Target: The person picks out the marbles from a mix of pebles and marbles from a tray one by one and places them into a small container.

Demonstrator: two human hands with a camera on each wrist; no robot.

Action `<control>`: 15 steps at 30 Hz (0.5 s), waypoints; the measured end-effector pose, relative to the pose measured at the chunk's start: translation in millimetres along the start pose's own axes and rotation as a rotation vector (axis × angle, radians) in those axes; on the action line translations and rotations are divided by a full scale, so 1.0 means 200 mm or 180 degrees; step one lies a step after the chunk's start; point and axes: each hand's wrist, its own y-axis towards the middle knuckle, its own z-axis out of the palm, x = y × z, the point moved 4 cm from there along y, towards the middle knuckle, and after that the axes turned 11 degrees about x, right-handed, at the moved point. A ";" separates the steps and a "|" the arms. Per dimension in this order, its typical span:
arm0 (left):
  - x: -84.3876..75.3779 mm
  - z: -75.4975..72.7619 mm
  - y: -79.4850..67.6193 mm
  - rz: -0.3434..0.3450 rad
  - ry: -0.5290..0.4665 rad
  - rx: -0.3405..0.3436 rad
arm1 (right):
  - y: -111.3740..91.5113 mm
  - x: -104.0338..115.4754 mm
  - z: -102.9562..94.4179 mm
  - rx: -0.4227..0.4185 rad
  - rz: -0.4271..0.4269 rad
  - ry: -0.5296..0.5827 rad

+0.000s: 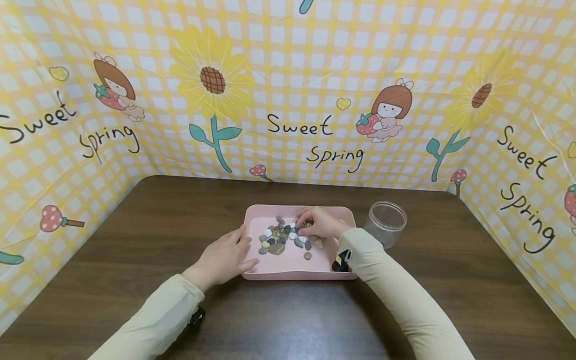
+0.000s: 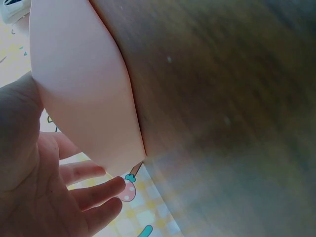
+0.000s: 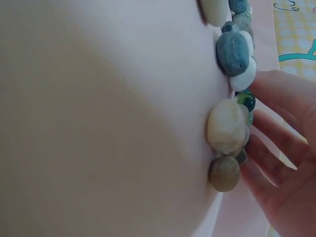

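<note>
A pink tray (image 1: 274, 265) on the table carries a loose pile of pebbles (image 1: 276, 248) and glass marbles. My left hand (image 1: 222, 257) rests at its left side, thumb at the near left corner and fingers along the outer wall (image 2: 94, 98). Over the right part of the pile, my right hand (image 1: 324, 222) reaches down with its fingers spread and slightly bent. In the right wrist view its fingertips are right at a white pebble (image 3: 243, 76) and a green marble (image 3: 245, 100). A cream pebble (image 3: 226, 126) and a brown pebble (image 3: 224, 174) lie close by.
A clear open jar (image 1: 387, 225) stands just right of the tray, close beside the right sleeve. The dark wooden table (image 1: 189, 215) is bounded by a yellow checked cloth (image 1: 288, 90) at the back and sides. One lone pebble (image 1: 308, 256) lies nearer the tray's front.
</note>
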 end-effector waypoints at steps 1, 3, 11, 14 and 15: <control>0.00 0.00 0.00 -0.0003 -0.0003 0.0007 | 0.00 0.00 0.00 -0.0004 -0.0004 -0.0039; 0.00 0.00 0.00 -0.0012 -0.0013 0.0022 | 0.00 -0.01 0.00 -0.0015 0.0003 -0.0065; 0.00 0.00 0.00 -0.0020 -0.0014 0.0022 | 0.00 0.00 -0.02 -0.0064 -0.0025 0.0045; 0.00 -0.01 0.00 -0.0020 -0.0008 0.0016 | -0.01 0.01 -0.03 -0.0054 0.0009 0.0065; 0.00 -0.01 0.00 -0.0023 -0.0012 0.0018 | -0.01 0.01 -0.03 -0.0047 0.0032 0.0095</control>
